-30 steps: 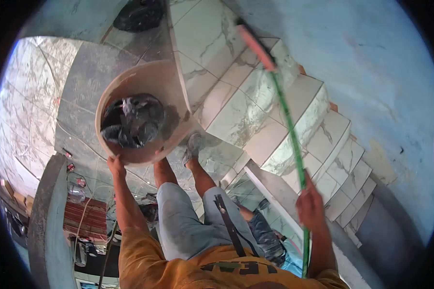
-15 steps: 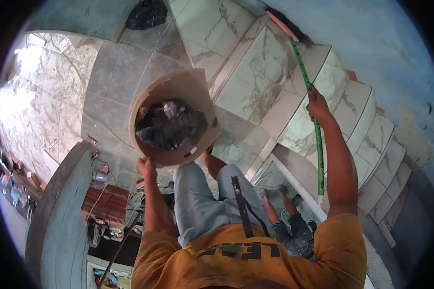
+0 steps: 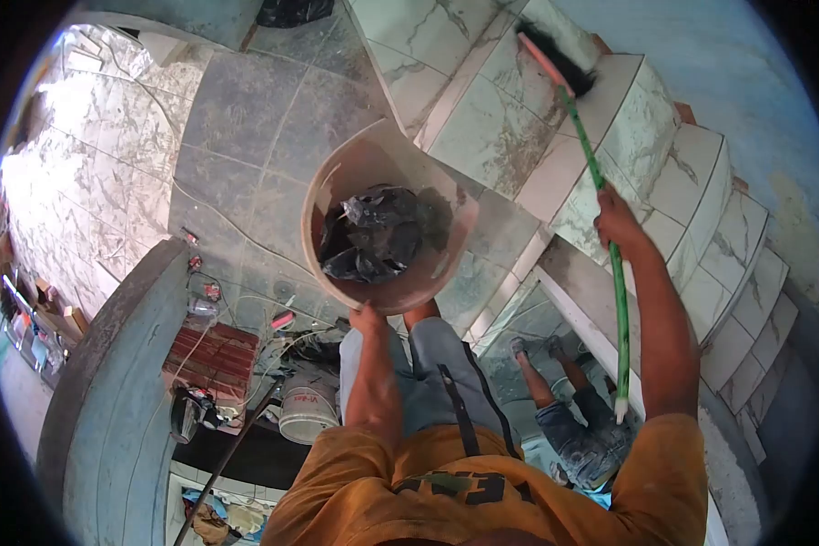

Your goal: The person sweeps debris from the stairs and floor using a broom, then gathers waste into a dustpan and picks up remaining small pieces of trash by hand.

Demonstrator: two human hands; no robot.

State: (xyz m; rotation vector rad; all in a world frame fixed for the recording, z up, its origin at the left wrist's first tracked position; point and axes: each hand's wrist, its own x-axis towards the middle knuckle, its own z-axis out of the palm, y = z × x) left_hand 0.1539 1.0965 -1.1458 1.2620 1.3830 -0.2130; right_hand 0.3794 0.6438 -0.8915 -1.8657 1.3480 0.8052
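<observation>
My left hand point(image 3: 368, 318) grips the near rim of a large pinkish-brown bucket point(image 3: 441, 264), held in front of my legs. Crumpled black plastic point(image 3: 382, 232) lies inside it. On the right, my right hand point(image 3: 615, 217) is wrapped round the green handle of a broom point(image 3: 621, 318). The broom's pink head with black bristles point(image 3: 569, 68) is at the upper right, over a tiled step point(image 3: 510, 136).
Marble-look stairs point(image 3: 692, 173) curve down the right side beside a blue wall point(image 3: 746, 73). Lower down, another person point(image 3: 578, 428) is partly visible. A white bucket point(image 3: 308, 409), a reddish slatted block point(image 3: 209, 359) and cables lie at lower left, near a curved wall point(image 3: 118, 364).
The bucket and my left hand have moved right, and the bucket is turned differently. The broom and my right hand have shifted slightly right and down, and more of the bristles shows.
</observation>
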